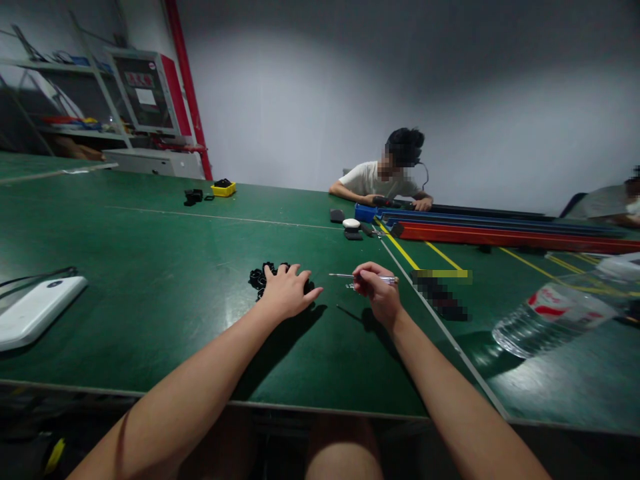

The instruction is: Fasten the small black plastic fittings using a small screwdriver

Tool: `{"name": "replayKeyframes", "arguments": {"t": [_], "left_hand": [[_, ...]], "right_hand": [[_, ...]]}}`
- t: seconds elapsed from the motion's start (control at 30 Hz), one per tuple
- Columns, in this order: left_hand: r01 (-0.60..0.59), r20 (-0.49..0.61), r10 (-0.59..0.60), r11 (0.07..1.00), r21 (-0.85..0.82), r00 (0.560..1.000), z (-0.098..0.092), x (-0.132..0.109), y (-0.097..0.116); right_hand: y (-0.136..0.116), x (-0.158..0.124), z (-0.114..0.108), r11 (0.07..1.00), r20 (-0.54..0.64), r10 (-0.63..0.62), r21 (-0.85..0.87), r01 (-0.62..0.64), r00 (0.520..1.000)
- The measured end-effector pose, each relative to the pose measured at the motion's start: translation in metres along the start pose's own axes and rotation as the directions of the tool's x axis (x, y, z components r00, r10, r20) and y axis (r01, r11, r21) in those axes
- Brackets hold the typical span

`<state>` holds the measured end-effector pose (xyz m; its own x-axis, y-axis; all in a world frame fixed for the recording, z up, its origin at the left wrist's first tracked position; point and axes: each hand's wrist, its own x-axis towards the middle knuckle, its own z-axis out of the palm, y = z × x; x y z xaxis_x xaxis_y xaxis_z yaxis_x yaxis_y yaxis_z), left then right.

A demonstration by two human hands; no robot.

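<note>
My left hand (289, 290) is spread over a pile of small black parts (259, 277) on the green table (165, 320); its fingers are apart and cover part of the pile. To its right, my right hand (377, 290) is closed around the handle of a screwdriver (343, 275), whose thin metal shaft points left toward my left hand. Below my right hand the tabletop carries its shadow. Several tiny pieces (350, 286) lie beside the fingers of my right hand, too small to make out.
A white power bank (45, 310) lies at the left, a plastic bottle (550, 317) at the right. Farther back are a yellow bin (223, 189), black parts (193, 196), a white round object (351, 224), a blue box (365, 213) and long red rails (500, 237). A person (373, 180) sits opposite.
</note>
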<state>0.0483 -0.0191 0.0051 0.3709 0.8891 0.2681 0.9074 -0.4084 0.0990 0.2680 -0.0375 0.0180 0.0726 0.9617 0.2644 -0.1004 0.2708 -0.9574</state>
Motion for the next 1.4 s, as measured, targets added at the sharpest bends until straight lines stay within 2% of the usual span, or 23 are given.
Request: {"name": "replayKeyframes", "arguments": {"t": [0.23, 0.4, 0.53, 0.63, 0.73, 0.93, 1.13, 1.27, 1.4], "left_hand": [[0.032, -0.012, -0.032, 0.999, 0.007, 0.999, 0.000, 0.000, 0.001], [0.038, -0.093, -0.036, 0.999, 0.018, 0.995, -0.009, 0.006, -0.006], [0.180, -0.114, -0.170, 0.981, 0.078, 0.979, -0.018, 0.012, -0.025], [0.271, -0.066, -0.266, 0.958, 0.097, 0.962, -0.020, 0.015, -0.040], [0.286, 0.011, -0.287, 0.955, 0.078, 0.958, -0.020, 0.016, -0.048], [0.284, 0.086, -0.288, 0.957, 0.055, 0.954, -0.023, 0.017, -0.050], [0.310, 0.108, -0.315, 0.949, 0.053, 0.943, -0.021, 0.018, -0.051], [0.325, 0.066, -0.328, 0.944, 0.052, 0.942, -0.017, 0.019, -0.053], [0.330, -0.033, -0.328, 0.942, 0.058, 0.944, -0.016, 0.020, -0.053]], "right_hand": [[-0.002, 0.000, 0.001, 1.000, -0.006, 0.008, -0.010, -0.008, 1.000], [-0.002, 0.000, 0.000, 1.000, -0.016, 0.013, -0.008, -0.013, 1.000], [-0.002, 0.000, 0.000, 1.000, -0.008, 0.005, -0.004, -0.005, 1.000], [-0.002, -0.001, 0.000, 1.000, -0.003, 0.000, -0.010, 0.000, 1.000], [-0.003, -0.001, 0.001, 1.000, -0.001, -0.002, -0.018, 0.002, 1.000], [-0.002, 0.000, -0.001, 1.000, -0.015, -0.009, -0.016, 0.009, 1.000], [-0.002, 0.000, -0.001, 1.000, -0.011, -0.009, 0.002, 0.009, 1.000], [-0.003, 0.000, -0.001, 1.000, -0.009, -0.017, 0.003, 0.017, 1.000], [-0.003, 0.000, -0.001, 1.000, -0.014, -0.019, -0.005, 0.019, 1.000]]}}
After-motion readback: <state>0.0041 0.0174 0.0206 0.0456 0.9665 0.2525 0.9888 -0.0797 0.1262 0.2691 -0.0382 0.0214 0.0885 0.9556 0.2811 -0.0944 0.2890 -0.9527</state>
